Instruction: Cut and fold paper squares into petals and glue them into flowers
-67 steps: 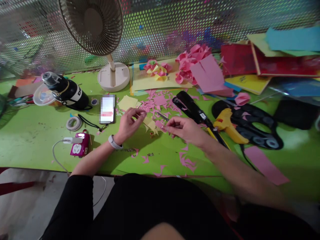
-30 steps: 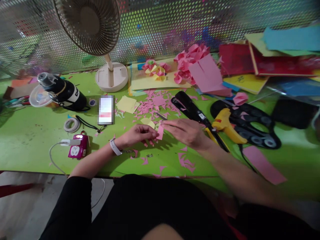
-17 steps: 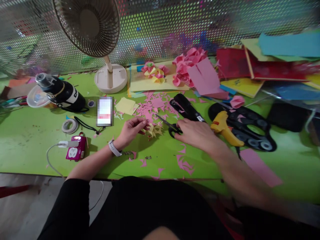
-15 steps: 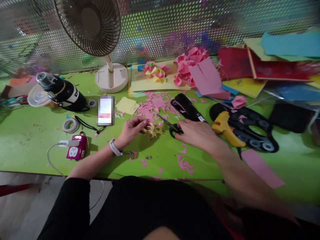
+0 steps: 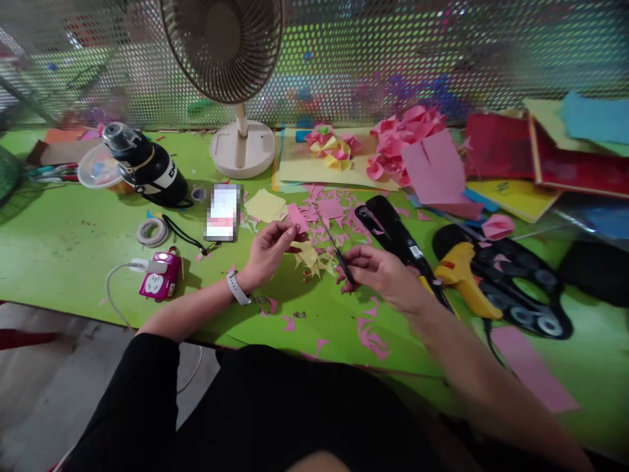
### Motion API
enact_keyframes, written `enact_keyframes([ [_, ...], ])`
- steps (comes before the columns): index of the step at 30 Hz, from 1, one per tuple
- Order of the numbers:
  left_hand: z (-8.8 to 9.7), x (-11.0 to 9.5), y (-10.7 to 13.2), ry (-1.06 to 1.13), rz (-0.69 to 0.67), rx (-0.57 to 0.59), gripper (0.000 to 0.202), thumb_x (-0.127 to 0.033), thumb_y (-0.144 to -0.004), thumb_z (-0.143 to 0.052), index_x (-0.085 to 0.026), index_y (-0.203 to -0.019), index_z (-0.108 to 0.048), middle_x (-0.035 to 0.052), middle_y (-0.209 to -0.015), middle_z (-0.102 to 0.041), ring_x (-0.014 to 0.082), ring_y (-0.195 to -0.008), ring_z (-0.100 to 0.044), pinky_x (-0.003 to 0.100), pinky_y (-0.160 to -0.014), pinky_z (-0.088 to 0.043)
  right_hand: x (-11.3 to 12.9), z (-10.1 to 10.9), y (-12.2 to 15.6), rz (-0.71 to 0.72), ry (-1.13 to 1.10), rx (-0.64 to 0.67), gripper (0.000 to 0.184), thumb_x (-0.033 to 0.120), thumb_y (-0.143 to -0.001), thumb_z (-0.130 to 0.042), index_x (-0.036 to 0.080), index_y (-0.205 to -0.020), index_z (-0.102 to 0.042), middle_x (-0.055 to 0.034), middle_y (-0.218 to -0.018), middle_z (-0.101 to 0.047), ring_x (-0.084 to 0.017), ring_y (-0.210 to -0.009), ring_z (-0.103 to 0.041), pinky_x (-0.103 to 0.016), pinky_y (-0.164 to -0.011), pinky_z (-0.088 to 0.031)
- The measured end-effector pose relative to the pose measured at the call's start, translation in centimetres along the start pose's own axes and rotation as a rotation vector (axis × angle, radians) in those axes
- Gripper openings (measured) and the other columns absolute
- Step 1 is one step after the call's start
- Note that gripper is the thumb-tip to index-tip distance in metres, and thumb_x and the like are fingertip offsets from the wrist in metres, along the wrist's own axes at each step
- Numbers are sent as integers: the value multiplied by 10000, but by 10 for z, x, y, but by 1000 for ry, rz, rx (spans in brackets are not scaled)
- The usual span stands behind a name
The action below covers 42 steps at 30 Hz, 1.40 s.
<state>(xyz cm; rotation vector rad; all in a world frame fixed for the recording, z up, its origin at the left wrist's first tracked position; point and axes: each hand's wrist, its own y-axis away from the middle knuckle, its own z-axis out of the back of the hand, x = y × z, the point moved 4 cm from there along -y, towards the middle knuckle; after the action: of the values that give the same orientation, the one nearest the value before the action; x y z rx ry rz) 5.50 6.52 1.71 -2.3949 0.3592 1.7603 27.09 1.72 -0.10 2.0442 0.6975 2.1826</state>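
Note:
My left hand (image 5: 269, 255), with a white band on its wrist, is closed with thumb and fingertips pinched on a small pink paper piece (image 5: 297, 217). My right hand (image 5: 381, 272) grips a pair of scissors (image 5: 338, 251) by its dark handles. The scissors' blades point up and left, a little apart from the left fingers, and whether they are parted is hard to tell. Pale yellow paper scraps (image 5: 310, 257) lie on the green table (image 5: 196, 321) between the hands. Just beyond, pink paper scraps (image 5: 339, 210) are spread, beside a stack of yellow paper squares (image 5: 265, 206).
A fan (image 5: 243, 151), a black bottle (image 5: 154, 172) and a phone (image 5: 223, 213) stand or lie at left. Tape (image 5: 152, 231) and a magenta power adapter (image 5: 161, 275) are nearer. Folded pink paper flowers (image 5: 413, 134) sit behind. A yellow glue gun (image 5: 464, 275) lies right.
The view has turned slightly left. My right hand has rotated the scissors, now seen nearly edge-on. The pink piece at my left fingertips shows more clearly.

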Motion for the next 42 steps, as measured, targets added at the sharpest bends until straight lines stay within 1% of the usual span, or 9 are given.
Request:
enact_keyframes([
  [2, -2, -1, 0, 23, 1, -26, 285, -426, -844, -713, -164, -923, -634, 36, -917, -714, 147, -891, -718, 239, -694, -582, -2, -10, 2, -2, -62, 7, 450, 520, -690, -824, 206, -888, -569, -9, -775, -677, -156, -592, -669, -347, -593, -608],
  [6, -4, 0, 1, 40, 20, -65, 341, -465, -812, -733, -157, -905, -618, 39, -934, -698, 178, -961, -712, 274, -744, -598, -6, -23, 5, -20, -29, 33, 460, 548, -709, -811, 212, -917, -575, -14, -798, -657, -167, -679, -667, -362, -645, -621],
  [11, -3, 3, 2, 34, 29, -60, 346, -469, -807, -733, -156, -906, -622, 27, -917, -681, 151, -914, -696, 287, -761, -605, -7, -32, 8, -18, 14, 64, 495, 575, -700, -805, 216, -934, -559, -10, -810, -638, -168, -705, -650, -356, -659, -613],
  [18, -5, 5, 4, 11, 50, -35, 329, -457, -827, -719, -152, -898, -620, 33, -894, -689, 128, -847, -690, 277, -752, -607, -6, -34, 8, -24, 42, 53, 492, 582, -693, -804, 220, -913, -553, -11, -807, -630, -162, -695, -631, -330, -611, -594],
  [24, -6, 6, 5, 42, 55, -32, 350, -463, -804, -741, -147, -892, -620, 26, -875, -686, 125, -819, -692, 288, -755, -618, -9, -33, 6, 2, 62, 42, 493, 591, -688, -802, 223, -898, -551, -6, -787, -630, -153, -660, -620, -317, -576, -579],
  [30, -7, 7, 5, 47, 74, -4, 363, -476, -795, -746, -148, -885, -617, 24, -877, -686, 134, -832, -702, 291, -777, -616, -8, -33, 7, -6, 47, 51, 497, 590, -683, -807, 222, -896, -550, -4, -780, -622, -155, -670, -616, -299, -549, -567],
  [34, -6, 8, 4, 64, 63, -4, 353, -464, -800, -745, -149, -890, -615, 19, -876, -681, 140, -842, -706, 311, -789, -616, -9, -33, 6, 7, 76, 43, 511, 629, -674, -792, 228, -878, -548, -2, -754, -621, -156, -644, -610, -296, -521, -553],
  [38, -7, 7, 4, 71, 63, 12, 341, -453, -804, -745, -148, -886, -618, 18, -866, -678, 145, -857, -711, 306, -793, -613, -9, -34, 6, 15, 109, 37, 521, 672, -678, -762, 237, -862, -542, -1, -728, -616, -154, -608, -595, -298, -495, -537],
  [42, -7, 6, 4, 73, 62, 22, 340, -447, -807, -745, -143, -885, -615, 20, -867, -684, 137, -847, -714, 289, -788, -611, -7, -35, 7, 1, 82, 45, 503, 645, -694, -768, 233, -851, -526, 9, -725, -603, -141, -601, -580, -268, -481, -504],
])
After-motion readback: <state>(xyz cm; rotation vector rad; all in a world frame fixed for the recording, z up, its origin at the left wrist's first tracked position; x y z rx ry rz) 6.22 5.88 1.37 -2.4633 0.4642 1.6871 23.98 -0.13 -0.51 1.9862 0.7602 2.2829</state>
